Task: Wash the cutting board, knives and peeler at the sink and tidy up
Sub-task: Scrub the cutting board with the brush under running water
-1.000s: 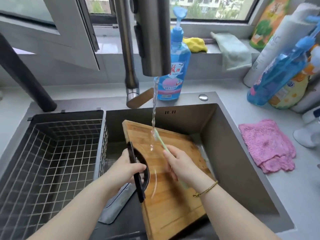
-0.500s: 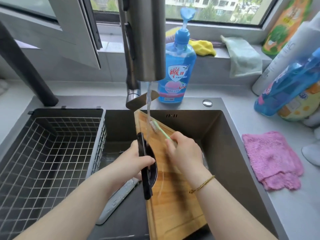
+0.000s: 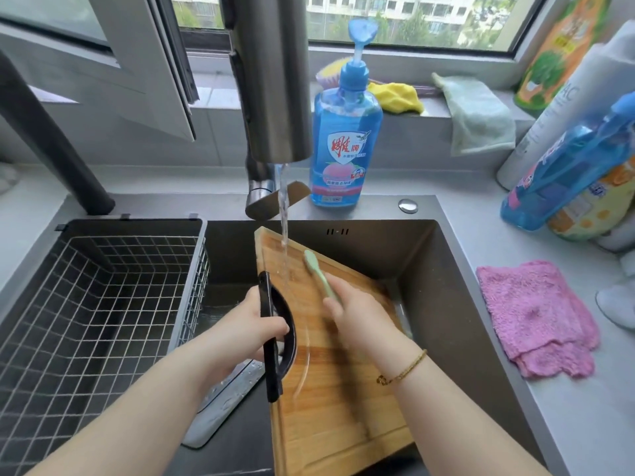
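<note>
Left hand fingers curl round black handle on cutting board. Right hand fingers grip green brush; its head, past fingertips, left water. Board scrubbing goes on.

Cutting board: wood strips, groove near the rim, black arched handle on the left edge. Propped at a tilt in the sink, far corner high at the back wall. Wet, with tap water hitting its upper left. Left hand grips the handle; right hand holds a green brush on its face. Wet flat blade lies left of it, likely a knife.
</note>
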`<state>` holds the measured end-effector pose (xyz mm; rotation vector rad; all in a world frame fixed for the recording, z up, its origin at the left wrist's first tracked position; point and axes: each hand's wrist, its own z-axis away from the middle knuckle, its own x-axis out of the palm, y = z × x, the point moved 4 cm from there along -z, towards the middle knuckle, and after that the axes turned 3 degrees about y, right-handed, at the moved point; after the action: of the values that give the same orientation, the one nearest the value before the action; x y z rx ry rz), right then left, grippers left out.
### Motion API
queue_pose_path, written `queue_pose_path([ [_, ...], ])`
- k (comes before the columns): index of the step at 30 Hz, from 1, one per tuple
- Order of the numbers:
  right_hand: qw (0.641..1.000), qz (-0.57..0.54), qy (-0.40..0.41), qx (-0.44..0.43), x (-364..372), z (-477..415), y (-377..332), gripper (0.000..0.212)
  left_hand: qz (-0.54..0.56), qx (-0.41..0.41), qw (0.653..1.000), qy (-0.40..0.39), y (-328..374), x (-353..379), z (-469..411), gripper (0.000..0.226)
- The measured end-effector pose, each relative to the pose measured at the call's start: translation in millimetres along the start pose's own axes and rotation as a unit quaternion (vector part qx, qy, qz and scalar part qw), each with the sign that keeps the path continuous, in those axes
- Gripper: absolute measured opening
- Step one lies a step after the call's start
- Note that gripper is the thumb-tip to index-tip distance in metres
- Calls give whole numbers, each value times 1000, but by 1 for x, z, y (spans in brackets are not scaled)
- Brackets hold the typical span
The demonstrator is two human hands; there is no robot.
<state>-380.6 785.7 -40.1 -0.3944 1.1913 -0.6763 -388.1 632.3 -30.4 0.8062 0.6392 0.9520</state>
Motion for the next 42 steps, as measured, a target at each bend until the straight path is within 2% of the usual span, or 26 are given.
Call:
queue_pose_path([
  [2,999,-38,-38,-8,3,6,0,44,4,-8,1000,3,-1,-2,0,35],
  [6,992,-102,14,67,1,-2,22,42,-2,-6,1000,-2,0,0,0,34],
  [9,987,-157,-15,11,13,8,5,40,-5,-9,1000,-1,-1,0,-2,36],
  [11,988,-152,-1,-7,15,3,3,39,-3,-12,1000,5,-2,-3,-3,34],
  [14,986,-147,42,60,9,-13,18,39,-4,-11,1000,2,-4,-4,-4,30],
  [19,988,-153,3,-5,15,-5,8,39,2,-18,1000,4,-8,-5,-4,34],
  [23,981,-178,48,67,6,-14,22,38,-7,-7,1000,6,-5,-2,-5,37],
  [27,981,-191,21,-4,10,-11,-6,36,-5,-2,1000,7,-4,-1,-6,34],
  [31,986,-157,51,34,-1,-23,-1,37,-5,-1,1000,4,-6,-1,-5,32],
  [34,991,-131,25,-24,5,-14,-14,37,4,-8,1000,3,-10,-3,-6,33],
  [38,992,-118,36,0,0,-14,-9,37,3,-9,1000,3,-14,-5,-7,35],
  [42,991,-120,38,-46,-1,-9,-26,38,26,9,1000,-10,-11,-3,-7,33],
])
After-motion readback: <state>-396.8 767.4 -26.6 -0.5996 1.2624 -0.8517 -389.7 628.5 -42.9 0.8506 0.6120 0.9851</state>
